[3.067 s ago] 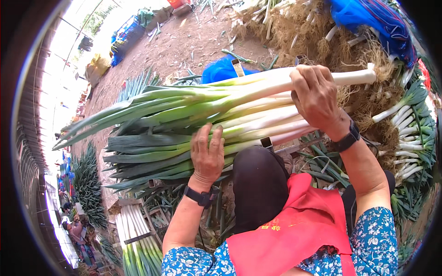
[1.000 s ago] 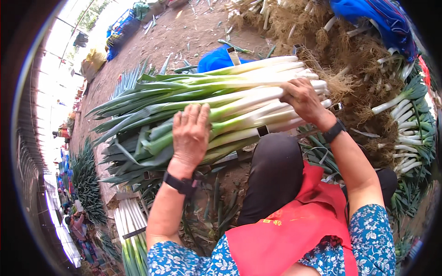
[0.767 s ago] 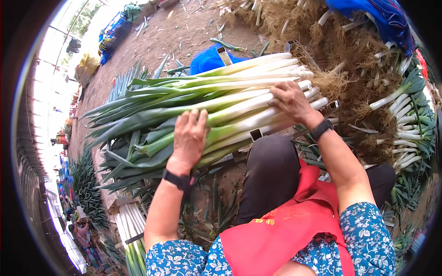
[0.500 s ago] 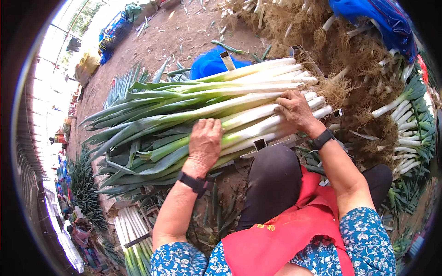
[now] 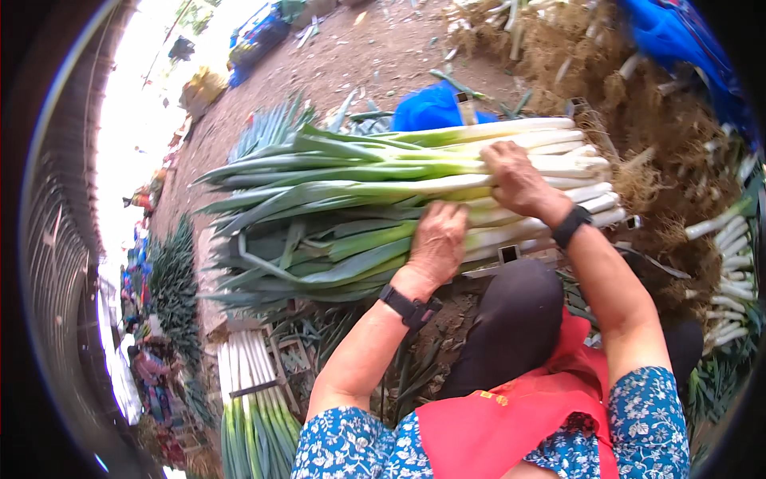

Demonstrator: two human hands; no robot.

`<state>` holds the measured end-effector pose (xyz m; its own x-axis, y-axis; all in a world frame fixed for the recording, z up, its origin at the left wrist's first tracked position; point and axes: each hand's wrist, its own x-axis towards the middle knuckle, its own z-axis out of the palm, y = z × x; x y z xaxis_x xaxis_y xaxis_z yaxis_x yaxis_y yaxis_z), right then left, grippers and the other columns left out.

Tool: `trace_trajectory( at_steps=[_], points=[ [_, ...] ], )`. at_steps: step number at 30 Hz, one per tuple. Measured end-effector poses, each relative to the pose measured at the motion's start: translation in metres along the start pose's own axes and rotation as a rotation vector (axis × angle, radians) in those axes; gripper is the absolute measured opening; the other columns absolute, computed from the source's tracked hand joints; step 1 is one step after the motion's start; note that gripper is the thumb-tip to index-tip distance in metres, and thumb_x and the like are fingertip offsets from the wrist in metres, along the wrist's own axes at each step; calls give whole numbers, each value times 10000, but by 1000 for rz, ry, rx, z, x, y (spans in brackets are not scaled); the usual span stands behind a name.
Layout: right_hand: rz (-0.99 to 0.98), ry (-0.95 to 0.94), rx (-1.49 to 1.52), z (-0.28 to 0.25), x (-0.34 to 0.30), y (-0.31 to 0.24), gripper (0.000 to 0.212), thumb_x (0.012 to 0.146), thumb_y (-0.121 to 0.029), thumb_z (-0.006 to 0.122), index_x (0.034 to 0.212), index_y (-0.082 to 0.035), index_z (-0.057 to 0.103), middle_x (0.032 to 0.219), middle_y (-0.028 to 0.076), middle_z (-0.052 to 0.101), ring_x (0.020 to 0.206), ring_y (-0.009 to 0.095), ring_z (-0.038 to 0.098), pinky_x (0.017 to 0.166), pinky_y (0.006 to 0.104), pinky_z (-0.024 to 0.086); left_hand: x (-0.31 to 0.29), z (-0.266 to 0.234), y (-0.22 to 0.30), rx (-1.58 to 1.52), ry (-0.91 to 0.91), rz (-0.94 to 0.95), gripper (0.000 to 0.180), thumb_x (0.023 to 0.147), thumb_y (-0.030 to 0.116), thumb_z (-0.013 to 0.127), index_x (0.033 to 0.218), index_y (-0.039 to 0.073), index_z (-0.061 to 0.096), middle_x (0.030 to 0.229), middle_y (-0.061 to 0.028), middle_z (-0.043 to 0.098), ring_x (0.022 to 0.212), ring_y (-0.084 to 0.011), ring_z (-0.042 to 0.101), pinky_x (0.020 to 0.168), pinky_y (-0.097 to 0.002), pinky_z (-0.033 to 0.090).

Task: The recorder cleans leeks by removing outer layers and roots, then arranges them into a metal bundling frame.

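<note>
A broad pile of leeks (image 5: 343, 172) lies crosswise in front of me, green leaves toward the left and trimmed white ends toward the right. My left hand (image 5: 437, 243) rests on the near side of the pile, its fingers curled over the stalks where green turns pale. Further over and to the right, my right hand (image 5: 519, 182) is closed on the pale shanks near the middle of the heap; its fingertips bend down between stalks. How many leeks either hand grips is hidden. The pile rests on a low frame with square metal posts (image 5: 508, 254).
Untrimmed leeks with tangled brown roots (image 5: 638, 136) heap up at the far right, beside blue sheeting (image 5: 686, 48). A banded bundle of leeks (image 5: 251, 375) lies at the lower left. Blue cloth (image 5: 427, 108) sits behind the pile, and my knee (image 5: 519, 311) is close to its near edge.
My right hand has slid left along the stalks, away from the white ends. My left hand has moved right, closer to it. The whole view has shifted, putting the pile further right.
</note>
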<state>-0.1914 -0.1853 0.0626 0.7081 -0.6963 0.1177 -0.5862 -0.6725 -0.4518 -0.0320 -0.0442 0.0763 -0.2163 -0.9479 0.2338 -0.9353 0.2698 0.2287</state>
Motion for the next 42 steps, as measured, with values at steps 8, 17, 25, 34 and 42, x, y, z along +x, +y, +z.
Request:
trace_trajectory(
  at_steps=[8, 17, 25, 34, 42],
  points=[
    [-149, 94, 238, 6, -52, 18, 688, 876, -327, 656, 1449, -37, 409, 1477, 221, 392, 1393, 399, 324, 1161, 466, 263, 38, -60, 30, -240, 219, 229, 292, 844, 138, 679, 1111, 29, 631, 1160, -193, 585, 1087, -387, 561, 943, -466, 453],
    [-53, 209, 53, 27, -60, 17, 718, 859, -410, 661, 1424, -26, 441, 1436, 178, 449, 1352, 374, 365, 1145, 463, 271, 116, -97, -70, 352, -771, -452, 576, 977, 560, 401, 1225, 117, 673, 1238, -156, 662, 1213, -300, 593, 1026, -450, 427],
    [-27, 237, 228, 22, -67, 16, 711, 877, -474, 622, 1412, -29, 473, 1412, 183, 483, 1328, 379, 395, 1135, 471, 273, -2, -204, -201, 504, -663, -970, 568, 967, 451, 356, 1282, 68, 633, 1335, -198, 595, 1261, -337, 557, 1061, -498, 403],
    [136, 54, -44, 11, -52, -2, 654, 927, -461, 554, 1430, -58, 446, 1436, 170, 463, 1369, 344, 368, 1125, 460, 256, -110, -278, -152, 639, 54, -522, 473, 903, 373, 633, 1242, 44, 613, 1283, -187, 608, 1219, -341, 555, 1039, -483, 414],
    [70, 36, -166, 23, -55, 10, 666, 925, -431, 554, 1463, -64, 414, 1498, 184, 408, 1407, 352, 324, 1153, 467, 221, -89, -121, -52, 587, -156, 5, 1117, 586, 336, 880, 1535, 198, 306, 1558, -99, 336, 1470, -333, 248, 1180, -563, 159]
  ],
)
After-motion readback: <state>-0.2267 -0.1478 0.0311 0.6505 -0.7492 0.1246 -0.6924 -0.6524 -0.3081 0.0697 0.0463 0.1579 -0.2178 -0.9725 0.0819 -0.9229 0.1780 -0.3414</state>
